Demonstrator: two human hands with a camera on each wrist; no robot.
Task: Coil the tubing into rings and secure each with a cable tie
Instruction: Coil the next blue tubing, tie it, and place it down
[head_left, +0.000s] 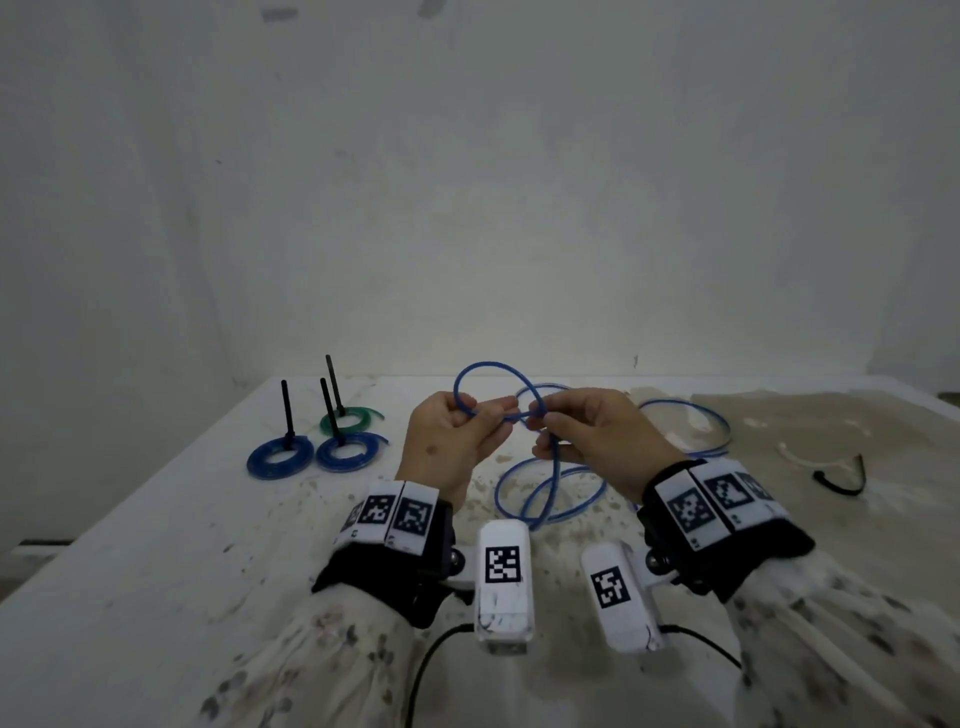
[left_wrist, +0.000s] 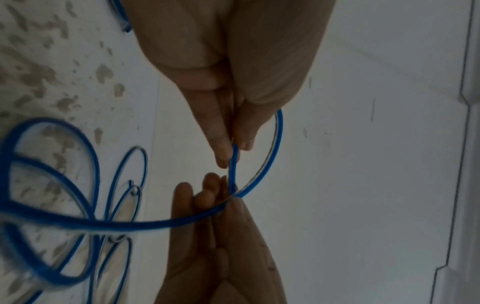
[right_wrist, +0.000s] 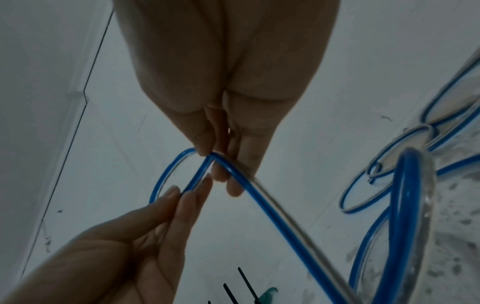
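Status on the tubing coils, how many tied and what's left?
Done: three tied coils, two blue, one green, black tie tails up. In hand: left hand and right hand pinch blue tubing, first loop formed. Left: loose tubing on the table to wind; spare cable tie at right.

Tubing (left_wrist: 52, 218) blurred – near coils, lft wrist.

Dim flat light, wide-angle bending, wrist views dark, blurred edges
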